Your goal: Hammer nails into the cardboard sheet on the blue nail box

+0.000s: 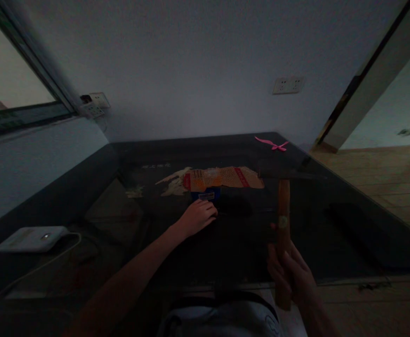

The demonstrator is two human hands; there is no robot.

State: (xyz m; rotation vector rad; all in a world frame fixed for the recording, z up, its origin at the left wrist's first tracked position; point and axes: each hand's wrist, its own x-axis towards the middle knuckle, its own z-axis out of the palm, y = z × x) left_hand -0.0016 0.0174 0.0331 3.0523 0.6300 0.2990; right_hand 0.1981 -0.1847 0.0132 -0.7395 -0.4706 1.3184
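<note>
My right hand [291,274] is wrapped round the wooden handle of a hammer [283,220]. It holds the hammer upright above the right part of the dark table, its long dark head at the top. My left hand [200,216] rests low over the middle of the table, fingers curled and pressed together. What they hold, if anything, is too dark to make out. Just beyond those fingers lies a small blue packet [214,193] with a pale label. Behind it, a torn piece of printed cardboard [226,177] lies flat.
A pink ribbon [278,147] lies at the table's back right. On the left sits a white box-like device [32,238] with a cable. A dark flat object [366,234] is at the right. The wall carries sockets [288,85] behind the dark table [191,147].
</note>
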